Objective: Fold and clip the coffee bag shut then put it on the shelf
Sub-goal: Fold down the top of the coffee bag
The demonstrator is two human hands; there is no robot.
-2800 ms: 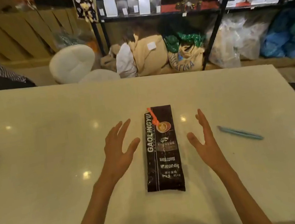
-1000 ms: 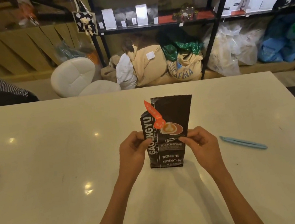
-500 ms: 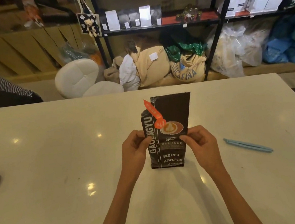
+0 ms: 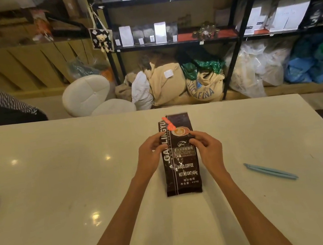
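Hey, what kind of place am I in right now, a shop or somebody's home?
Probably a coffee shop or roastery stockroom, not a home. Black shelves carry rows of retail pouches, burlap bean sacks sit on the floor beneath, and a coffee bag lies on the white counter.

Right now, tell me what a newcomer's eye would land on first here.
The dark coffee bag in the middle of the white table, held at its upper sides by the left hand and right hand. A pale blue clip lies on the table to the right. Behind stand black shelves, with sacks piled beneath.
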